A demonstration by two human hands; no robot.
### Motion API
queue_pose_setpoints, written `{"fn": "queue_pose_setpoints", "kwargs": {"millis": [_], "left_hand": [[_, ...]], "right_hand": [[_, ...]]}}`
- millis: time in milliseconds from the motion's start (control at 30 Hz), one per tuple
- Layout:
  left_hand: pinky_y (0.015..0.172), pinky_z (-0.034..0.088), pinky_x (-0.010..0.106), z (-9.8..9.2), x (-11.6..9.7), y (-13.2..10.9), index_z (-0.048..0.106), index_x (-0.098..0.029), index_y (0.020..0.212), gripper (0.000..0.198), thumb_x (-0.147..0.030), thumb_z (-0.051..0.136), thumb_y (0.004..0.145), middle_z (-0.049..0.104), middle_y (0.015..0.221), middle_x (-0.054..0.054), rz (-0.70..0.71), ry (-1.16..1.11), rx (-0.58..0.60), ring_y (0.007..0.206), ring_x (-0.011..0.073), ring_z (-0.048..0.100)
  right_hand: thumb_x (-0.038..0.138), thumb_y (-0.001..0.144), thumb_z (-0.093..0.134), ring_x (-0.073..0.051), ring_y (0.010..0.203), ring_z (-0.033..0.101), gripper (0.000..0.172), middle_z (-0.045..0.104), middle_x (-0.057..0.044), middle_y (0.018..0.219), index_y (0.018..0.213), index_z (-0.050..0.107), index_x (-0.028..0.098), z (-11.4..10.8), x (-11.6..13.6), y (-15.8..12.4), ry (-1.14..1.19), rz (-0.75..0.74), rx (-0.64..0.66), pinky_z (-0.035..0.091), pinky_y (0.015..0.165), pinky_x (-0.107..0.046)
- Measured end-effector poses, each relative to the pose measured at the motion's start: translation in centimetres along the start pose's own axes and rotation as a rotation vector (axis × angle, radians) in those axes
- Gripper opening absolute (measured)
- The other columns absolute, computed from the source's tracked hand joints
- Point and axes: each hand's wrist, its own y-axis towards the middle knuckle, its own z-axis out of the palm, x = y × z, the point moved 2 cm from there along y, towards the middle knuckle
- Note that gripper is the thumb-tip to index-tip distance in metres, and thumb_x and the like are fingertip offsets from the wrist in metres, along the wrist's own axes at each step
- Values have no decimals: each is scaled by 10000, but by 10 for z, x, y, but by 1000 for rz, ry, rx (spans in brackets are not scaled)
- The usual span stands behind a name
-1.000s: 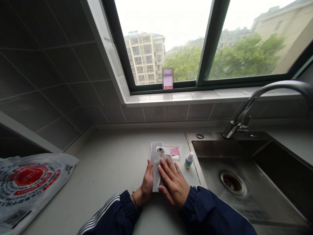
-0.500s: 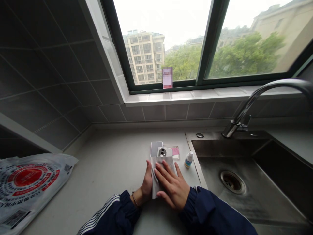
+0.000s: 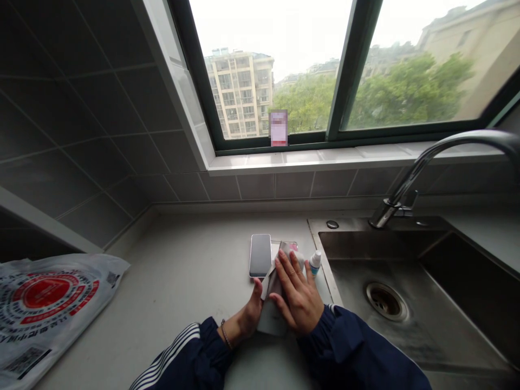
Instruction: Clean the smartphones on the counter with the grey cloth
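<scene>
My right hand [image 3: 298, 292] presses a grey wiping cloth [image 3: 273, 280] down on a white phone [image 3: 268, 320] lying on the counter, fingers spread over the cloth. My left hand [image 3: 251, 310] grips that phone's left edge, thumb up by the cloth. Just beyond, a second phone [image 3: 260, 254] lies flat with its dark screen up, touched by neither hand. Beside my right fingertips stands a small white dropper bottle [image 3: 314, 261] with a blue label. A clear case with a pink insert [image 3: 291, 245] is mostly hidden behind my fingers.
A steel sink [image 3: 406, 325] with a drain [image 3: 385, 301] and a curved tap [image 3: 410, 179] lies to the right, its rim next to the bottle. A printed plastic bag [image 3: 44, 303] lies at the counter's left. A tiled wall and a window sill [image 3: 345, 160] stand behind.
My right hand slid the cloth away from me and to the right. The white phone now sits nearer me, and the dark-screened phone behind it is fully uncovered.
</scene>
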Motion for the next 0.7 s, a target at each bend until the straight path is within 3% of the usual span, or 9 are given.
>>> {"fn": "queue_pose_setpoints", "kwargs": {"millis": [167,267,367,533,700], "left_hand": [[1218,138,448,11,-11,1,517,-187,1396,767,-707,443,836,484,1478,99,78,46,-74,1465,316,238],[1229,44,397,14,-19,5,584,-172,1334,688,-658,468,861,474,1488,78,208,60,-176,1485,271,182],[1228,28,362,11,-22,9,602,-172,1313,641,-628,443,893,493,1474,75,272,20,-251,1487,239,179],[1230,98,389,5,-19,9,587,-129,1322,699,-653,406,896,552,1415,123,208,-116,-229,1466,261,247],[1226,125,409,8,-19,8,594,-97,1307,709,-645,399,902,594,1361,158,147,-168,-142,1437,288,314]], "right_hand": [[370,996,416,-360,1475,164,738,193,-197,1584,1560,35,87,2,-1,-1,-10,13,-21,209,1141,-594],[370,996,419,-363,1473,167,728,217,-182,1579,1560,53,92,6,0,-3,-6,-23,19,227,1134,-607],[365,988,434,-361,1472,172,709,233,-153,1579,1560,102,108,9,4,-5,22,-83,68,239,1134,-612],[327,974,448,-351,1476,157,653,203,-125,1590,1542,214,106,8,10,-6,54,-134,170,229,1152,-603],[384,965,481,-362,1475,148,695,200,-132,1590,1540,218,95,4,13,-5,69,-170,187,217,1161,-598]]}}
